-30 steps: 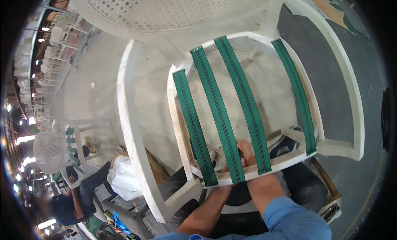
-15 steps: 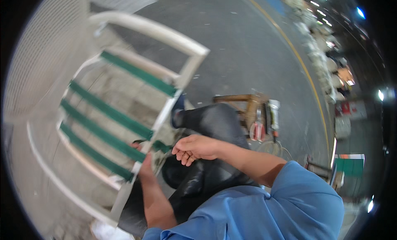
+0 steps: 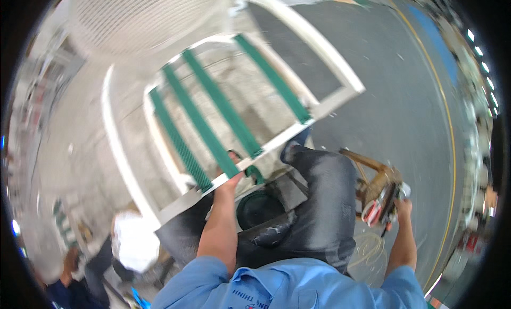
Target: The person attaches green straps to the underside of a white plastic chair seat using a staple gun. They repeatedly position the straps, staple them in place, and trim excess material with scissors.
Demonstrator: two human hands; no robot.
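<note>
A white chair frame [image 3: 336, 102] leans before me, tilted, with several green webbing straps [image 3: 213, 102] stretched across its seat opening. My left hand [image 3: 230, 180] is closed on the front seat rail beside the end of one strap, its fingertips showing past the rail. A loose curl of green webbing [image 3: 254, 175] hangs under the rail near that hand. Off to the right, my right hand [image 3: 403, 206] is closed at a cluster of tools [image 3: 379, 209] with red handles, hung on a wooden stool [image 3: 384, 177]. What it grips is blurred and partly hidden.
The chair's woven back [image 3: 149, 16] spreads at the upper left. Between my legs sits a dark round container [image 3: 261, 209]. A pale coiled hose [image 3: 368, 251] lies below the stool. At the lower left are another person [image 3: 72, 282] and a white bundle [image 3: 136, 242].
My right hand has swung from beside the seat rail out to the tools on the stool. My left hand stays on the rail. The view has turned, shifting the chair rightward in the picture.
</note>
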